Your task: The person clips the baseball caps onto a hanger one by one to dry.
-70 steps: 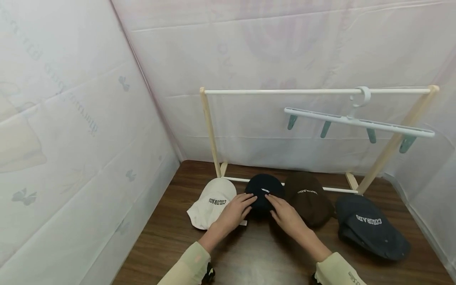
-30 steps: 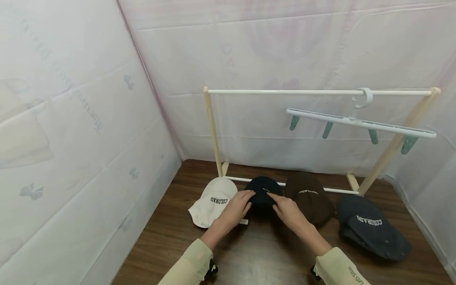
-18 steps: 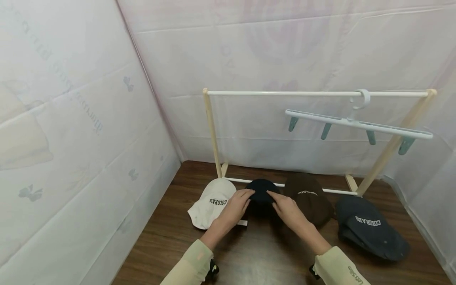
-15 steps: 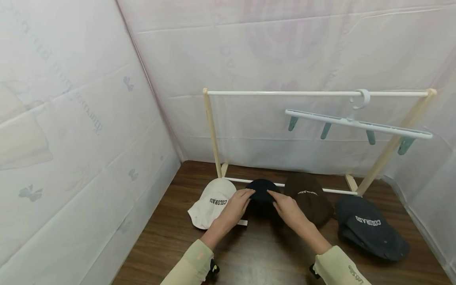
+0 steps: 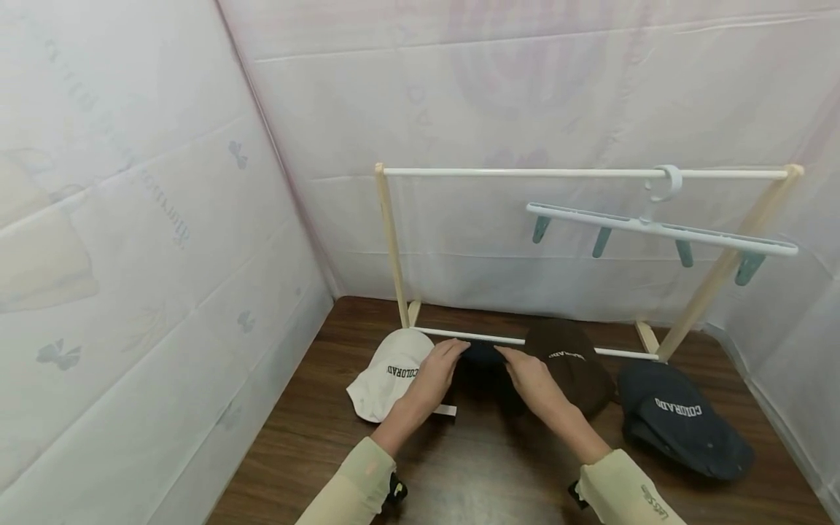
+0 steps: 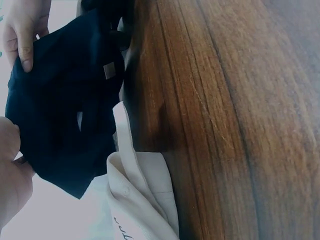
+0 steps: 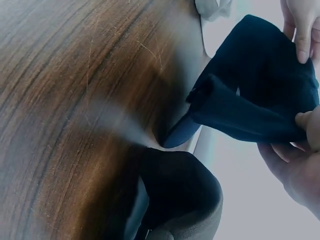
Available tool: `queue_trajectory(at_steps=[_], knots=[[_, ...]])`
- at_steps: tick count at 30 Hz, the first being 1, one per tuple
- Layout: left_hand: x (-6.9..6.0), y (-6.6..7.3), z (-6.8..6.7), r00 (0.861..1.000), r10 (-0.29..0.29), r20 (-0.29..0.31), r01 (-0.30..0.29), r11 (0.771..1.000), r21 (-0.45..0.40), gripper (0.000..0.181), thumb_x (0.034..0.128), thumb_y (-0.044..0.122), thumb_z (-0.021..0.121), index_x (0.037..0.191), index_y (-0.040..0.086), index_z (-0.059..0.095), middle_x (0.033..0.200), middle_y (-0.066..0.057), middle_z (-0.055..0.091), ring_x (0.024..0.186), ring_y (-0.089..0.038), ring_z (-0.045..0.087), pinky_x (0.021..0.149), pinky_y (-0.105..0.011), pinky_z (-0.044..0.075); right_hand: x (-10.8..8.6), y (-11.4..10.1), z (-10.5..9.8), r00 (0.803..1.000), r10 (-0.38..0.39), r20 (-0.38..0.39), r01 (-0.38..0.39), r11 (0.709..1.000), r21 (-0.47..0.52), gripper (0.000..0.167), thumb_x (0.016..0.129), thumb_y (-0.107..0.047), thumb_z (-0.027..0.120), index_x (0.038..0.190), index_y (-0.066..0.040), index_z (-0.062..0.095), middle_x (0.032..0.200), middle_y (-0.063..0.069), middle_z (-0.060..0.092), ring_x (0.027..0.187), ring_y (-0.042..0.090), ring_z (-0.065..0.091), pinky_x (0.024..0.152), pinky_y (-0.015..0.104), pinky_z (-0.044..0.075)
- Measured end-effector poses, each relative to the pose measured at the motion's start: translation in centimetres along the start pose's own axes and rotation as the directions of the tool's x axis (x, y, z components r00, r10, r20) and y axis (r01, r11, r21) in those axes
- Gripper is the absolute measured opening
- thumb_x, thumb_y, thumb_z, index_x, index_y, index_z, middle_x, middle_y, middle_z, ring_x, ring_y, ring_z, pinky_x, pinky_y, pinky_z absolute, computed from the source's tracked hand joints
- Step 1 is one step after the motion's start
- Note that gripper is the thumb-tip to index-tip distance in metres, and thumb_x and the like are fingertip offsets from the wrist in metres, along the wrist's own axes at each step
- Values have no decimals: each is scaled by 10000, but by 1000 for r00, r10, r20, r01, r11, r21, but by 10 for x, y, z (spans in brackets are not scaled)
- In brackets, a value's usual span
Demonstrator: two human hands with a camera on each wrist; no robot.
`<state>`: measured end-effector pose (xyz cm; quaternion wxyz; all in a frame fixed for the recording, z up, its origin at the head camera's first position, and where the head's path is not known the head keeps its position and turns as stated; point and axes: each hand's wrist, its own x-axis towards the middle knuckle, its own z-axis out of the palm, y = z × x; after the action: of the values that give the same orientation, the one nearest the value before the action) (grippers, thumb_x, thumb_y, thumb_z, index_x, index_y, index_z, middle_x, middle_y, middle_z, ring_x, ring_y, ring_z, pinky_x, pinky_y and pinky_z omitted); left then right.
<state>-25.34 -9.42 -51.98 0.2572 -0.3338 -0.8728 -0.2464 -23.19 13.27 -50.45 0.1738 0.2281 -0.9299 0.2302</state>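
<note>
A dark navy cap is held between both hands above the table, between the white cap and the brown cap. On its left side the left hand pinches the fabric, thumb on one face. The right hand grips the opposite side the same way. In the left wrist view, the navy cap shows its inside, with a small light label. The right wrist view shows the cloth of the navy cap folded over at the lower edge. Its front lettering is hidden.
A slate-blue cap lies at the right on the wooden table. Behind the caps stands a rack with a white top bar. A white hanger with several teal clips hangs toward its right. White sheets enclose the table.
The navy cap has tipped, so its crown and small white emblem no longer show in the head view. Both hands have risen slightly with it. The other caps have stayed put.
</note>
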Motion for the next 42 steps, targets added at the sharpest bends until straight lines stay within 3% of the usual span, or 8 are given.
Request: queue_trajectory(at_steps=[7, 15, 23, 34, 39, 42], knots=[[5, 0, 0, 998, 24, -51, -24, 1000, 4, 330, 972, -68, 620, 1275, 59, 655, 1223, -84, 650, 1176, -250, 623, 986, -317, 537, 0, 5, -1, 995, -49, -91, 50, 999, -1, 419, 931, 72, 665, 1336, -35, 639, 1185, 185, 709, 926, 325, 716, 738, 447, 592], [13, 3, -6, 995, -14, -95, 13, 1000, -4, 194, 1008, 49, 622, 1186, 63, 696, 1114, -49, 696, 1057, -202, 672, 884, -301, 573, 1, 8, -7, 979, -56, -194, 65, 997, 37, 281, 922, -1, 723, 1200, -32, 708, 1092, 150, 742, 947, 312, 726, 754, 477, 593], [21, 9, -12, 993, -12, -121, 10, 1000, -20, 180, 1012, 80, 626, 1181, 72, 690, 1058, -37, 696, 984, -174, 677, 831, -254, 577, 4, 7, -17, 983, 5, -185, 13, 995, 99, 257, 959, -47, 698, 1215, -65, 708, 1132, 144, 736, 984, 314, 725, 783, 482, 602], [29, 13, -18, 997, -44, -57, 40, 997, -60, 212, 1023, 69, 607, 1221, 90, 681, 1085, -32, 692, 999, -153, 683, 823, -245, 581, 4, 9, -26, 977, 9, -211, 12, 995, 99, 282, 966, -55, 691, 1248, -57, 701, 1163, 151, 732, 953, 299, 737, 741, 429, 616], [32, 16, -22, 997, -46, -69, 42, 998, -54, 204, 1048, 106, 574, 1216, 78, 687, 1074, -29, 692, 984, -150, 684, 812, -242, 582, 5, 7, -29, 981, 13, -192, 10, 993, 118, 291, 977, -86, 689, 1267, -60, 690, 1187, 150, 725, 688, 192, 681, 609, 340, 560], [34, 18, -25, 996, -61, -66, 58, 997, -49, 206, 1060, 125, 558, 1214, 82, 689, 1080, -26, 693, 999, -151, 681, 823, -247, 582, 5, 6, -31, 986, 31, -165, -9, 992, 129, 308, 984, -118, 689, 1288, -71, 680, 1212, 141, 716, 671, 162, 651, 596, 316, 519]])
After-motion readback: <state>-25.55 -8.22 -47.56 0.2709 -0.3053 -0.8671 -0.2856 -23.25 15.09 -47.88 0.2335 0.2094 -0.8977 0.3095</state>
